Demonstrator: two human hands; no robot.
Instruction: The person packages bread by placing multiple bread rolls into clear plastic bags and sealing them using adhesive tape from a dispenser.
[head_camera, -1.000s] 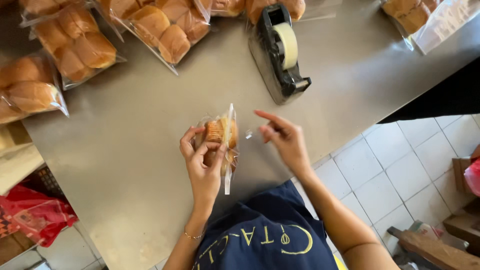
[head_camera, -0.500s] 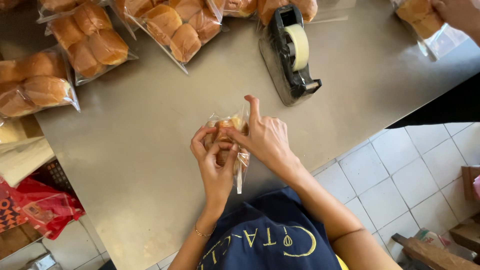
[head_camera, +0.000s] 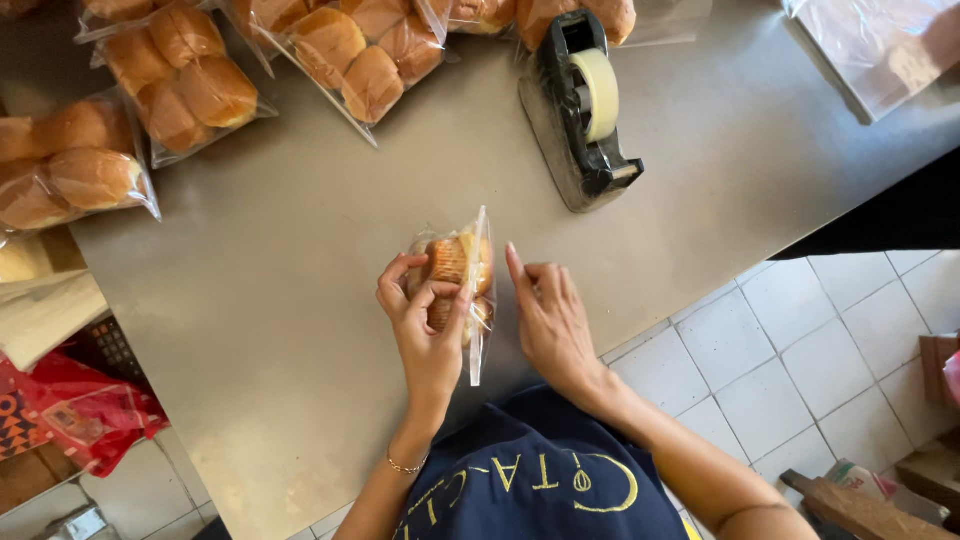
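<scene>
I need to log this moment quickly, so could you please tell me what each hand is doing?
Left hand: closed around the bag of muffins.
Right hand: open, fingers flat beside the bag, holding nothing.

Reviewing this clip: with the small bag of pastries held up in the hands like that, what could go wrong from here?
The left hand alone grips the small bag of pastries; the right hand sits beside its flap, so the flap could spring open. The bag is held near the counter edge, above the tiled floor; a slip might drop it there. The fingers press on the pastries and may squash them.
</scene>
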